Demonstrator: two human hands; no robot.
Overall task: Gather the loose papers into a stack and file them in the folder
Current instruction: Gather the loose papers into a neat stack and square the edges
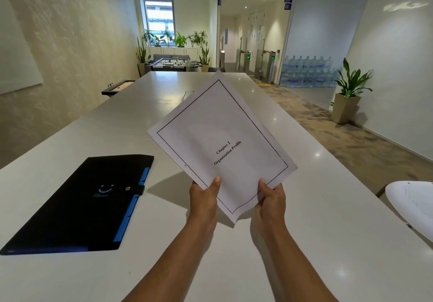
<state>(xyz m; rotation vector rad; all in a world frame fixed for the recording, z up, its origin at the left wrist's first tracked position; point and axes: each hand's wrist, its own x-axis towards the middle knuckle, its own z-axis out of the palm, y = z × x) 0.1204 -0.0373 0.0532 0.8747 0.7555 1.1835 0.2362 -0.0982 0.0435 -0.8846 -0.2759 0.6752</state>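
Observation:
I hold a stack of white papers (220, 137) tilted above the white table (70, 278). The top sheet has a thin black border and reads "Chapter 2 Organization Profile". My left hand (205, 198) pinches the stack's lower left edge with the thumb on top. My right hand (271, 198) grips the lower right edge the same way. A black folder (77, 205) with blue tabs and a snap strap lies shut on the table to the left of my hands.
A white chair back (412, 205) shows past the table's right edge. A potted plant (349, 95) stands on the floor at the right. A foosball table (173, 63) and stacked water bottles (309, 70) are far behind.

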